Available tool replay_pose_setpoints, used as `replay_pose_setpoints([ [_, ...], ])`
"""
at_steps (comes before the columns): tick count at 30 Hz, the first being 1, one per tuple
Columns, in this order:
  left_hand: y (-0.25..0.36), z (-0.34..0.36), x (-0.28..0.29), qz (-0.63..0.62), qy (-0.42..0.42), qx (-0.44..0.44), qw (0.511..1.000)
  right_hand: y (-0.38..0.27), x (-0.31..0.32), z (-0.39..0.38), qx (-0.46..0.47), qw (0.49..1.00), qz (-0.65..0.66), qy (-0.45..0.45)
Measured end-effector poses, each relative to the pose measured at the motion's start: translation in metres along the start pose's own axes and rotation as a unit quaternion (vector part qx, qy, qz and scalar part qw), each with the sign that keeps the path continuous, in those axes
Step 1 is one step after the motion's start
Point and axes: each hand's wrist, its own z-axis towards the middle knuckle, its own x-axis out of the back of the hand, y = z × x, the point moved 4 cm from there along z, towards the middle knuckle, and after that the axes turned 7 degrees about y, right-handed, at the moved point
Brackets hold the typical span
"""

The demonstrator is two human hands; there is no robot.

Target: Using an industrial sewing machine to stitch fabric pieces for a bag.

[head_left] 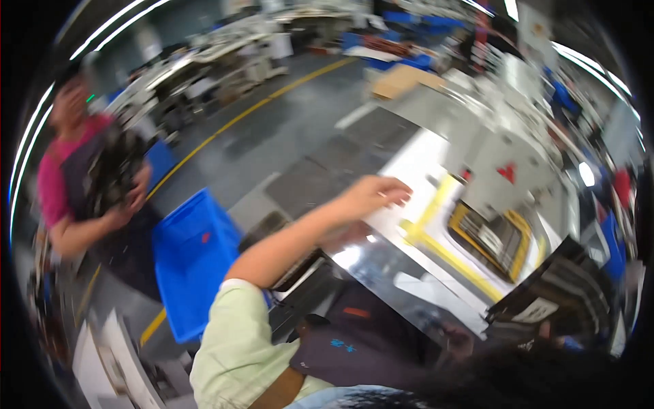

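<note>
My left arm reaches across the middle, and my left hand (373,198) hovers over the edge of a white work surface (415,163), fingers loosely apart and slightly bent, with nothing seen in them. Right of it, yellow tape (449,255) borders a white bed under a large pale grey machine (501,146). A black fixture with yellow edges (490,235) lies on that bed. At the right stands a dark glossy panel (562,300) with a white label. A small skin-coloured patch shows at its lower edge; my right hand cannot be made out there.
A shiny metal plate (381,266) runs along the near side of the machine. To the left stands a blue bin (194,266). Beyond it a person (95,170) in a pink shirt and dark apron holds a dark bundle. Yellow floor lines (228,126) and workbenches lie behind.
</note>
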Motion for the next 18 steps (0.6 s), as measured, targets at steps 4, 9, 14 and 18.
replay_pose_setpoints([
  [4,-0.030,0.059,-0.010,0.086,-0.003,0.026,0.996,-0.042,0.082,-0.035,0.011,0.978,0.027,0.207],
  [9,-0.069,0.127,-0.046,0.128,-0.065,0.011,0.990,-0.043,0.237,-0.118,0.075,0.877,-0.068,0.469],
  [14,-0.148,0.143,-0.031,0.069,-0.059,-0.049,0.995,-0.020,0.384,-0.280,0.085,0.664,-0.134,0.730],
  [18,-0.108,0.125,-0.039,0.202,-0.104,-0.056,0.972,0.012,0.391,-0.404,-0.071,0.481,-0.179,0.855],
])
